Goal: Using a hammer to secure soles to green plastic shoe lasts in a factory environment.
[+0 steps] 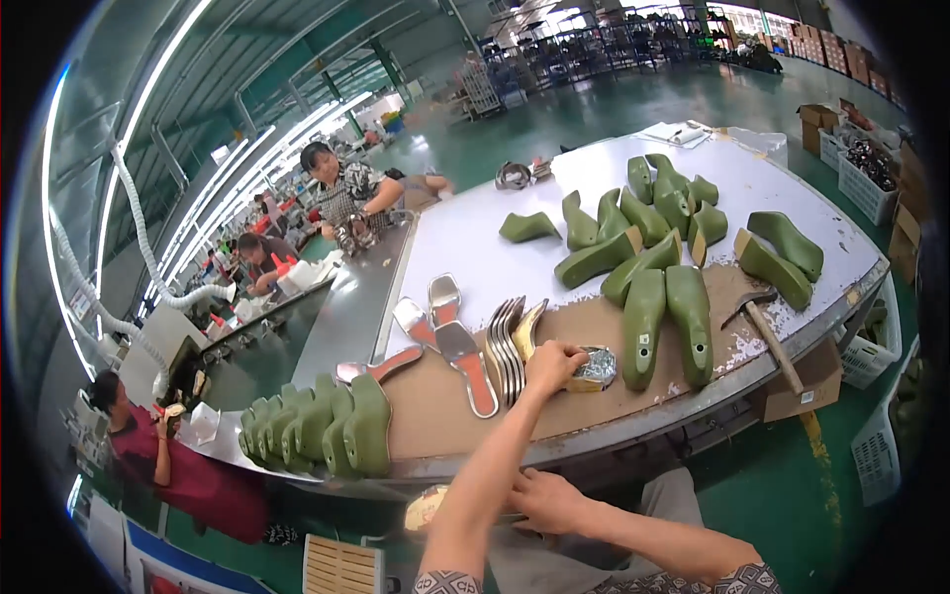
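Observation:
My left hand (pixel 554 367) is over the brown board, its fingers closed together at the edge of a small silver foil-lined container (pixel 597 368). Anything between the fingertips is too small to make out. Below the table edge, my right hand (pixel 547 501) has curled fingers, partly behind my left forearm. A yellowish, rounded piece (pixel 426 507) shows on the other side of that forearm; whether my right hand grips it is hidden. Beside my left hand stand a stack of curved silver insoles (pixel 505 351) and a gold-coloured piece (pixel 529 325). Two green shoe lasts (pixel 644 322) lie right of the container.
Silver-and-orange insoles (pixel 465 358) lie left of the stack. A row of green lasts (pixel 322 426) lines the front left edge; more lie behind. At right rests a hammer (pixel 775 346). Crates (pixel 871 342) stand beyond the table. Other people work at left.

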A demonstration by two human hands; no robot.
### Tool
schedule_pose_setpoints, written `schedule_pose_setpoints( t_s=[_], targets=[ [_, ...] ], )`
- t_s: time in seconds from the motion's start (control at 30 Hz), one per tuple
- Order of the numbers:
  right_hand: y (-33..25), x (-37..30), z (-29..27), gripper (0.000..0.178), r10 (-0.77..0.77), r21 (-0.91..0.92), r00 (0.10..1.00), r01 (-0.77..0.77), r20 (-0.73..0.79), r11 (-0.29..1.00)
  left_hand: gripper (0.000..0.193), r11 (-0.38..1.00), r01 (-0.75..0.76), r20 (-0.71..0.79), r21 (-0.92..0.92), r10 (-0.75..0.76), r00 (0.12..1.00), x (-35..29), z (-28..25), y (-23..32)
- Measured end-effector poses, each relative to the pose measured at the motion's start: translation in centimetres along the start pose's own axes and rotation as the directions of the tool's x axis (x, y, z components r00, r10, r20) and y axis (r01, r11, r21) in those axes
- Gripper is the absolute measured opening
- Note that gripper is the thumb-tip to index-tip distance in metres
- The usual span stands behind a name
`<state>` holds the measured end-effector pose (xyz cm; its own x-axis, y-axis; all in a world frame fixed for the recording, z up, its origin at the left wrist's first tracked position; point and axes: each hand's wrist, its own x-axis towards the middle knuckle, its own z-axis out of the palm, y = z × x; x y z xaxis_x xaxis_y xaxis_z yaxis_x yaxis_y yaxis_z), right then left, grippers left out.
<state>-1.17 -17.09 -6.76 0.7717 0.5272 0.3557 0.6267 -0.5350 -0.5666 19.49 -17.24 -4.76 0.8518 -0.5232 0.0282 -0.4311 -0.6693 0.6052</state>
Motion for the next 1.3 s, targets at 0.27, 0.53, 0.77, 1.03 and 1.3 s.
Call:
schedule_pose_setpoints(
  t_s=[0.27, 0.53, 0.77, 1.03, 1.3],
  targets=[
    [-1.1, 0.3, -0.1, 0.069, 0.019, -0.059, 0.998, -0.016, 0.055, 0.998, 0.027, 0.942, -0.078, -0.196, -0.326, 0.013, 0.981, -0.4, -1.1, -0.5],
    [0.4, -0.1, -0.2, 0.051, -0.054, -0.121, 0.998, 0.058, 0.037, 0.991, 0.028, 0.727, 0.002, -0.022, -0.687, -0.023, 1.000, -12.8, -7.0, 2.8],
    [0.2, 0.4, -1.7, 0.067, -0.051, -0.042, 0.999, 0.051, 0.018, 0.998, 0.024, 0.864, 0.008, -0.352, -0.503, -0.213, 0.911, -25.5, -6.8, -1.3],
    [2.4, -9.4, -10.2, 0.042, 0.174, -0.204, 0.815, -0.334, -0.553, 0.920, 0.008, 0.956, 0.095, -0.267, -0.277, -0.172, 0.948, -26.3, -5.9, -1.0],
    [15.8, -24.0, -21.2, 0.035, 0.415, -0.506, 0.554, -0.831, -0.721, 0.230, 0.009, 0.993, 0.115, -0.174, 0.040, -0.106, 0.979, -25.4, -5.9, 0.5]
  ],
)
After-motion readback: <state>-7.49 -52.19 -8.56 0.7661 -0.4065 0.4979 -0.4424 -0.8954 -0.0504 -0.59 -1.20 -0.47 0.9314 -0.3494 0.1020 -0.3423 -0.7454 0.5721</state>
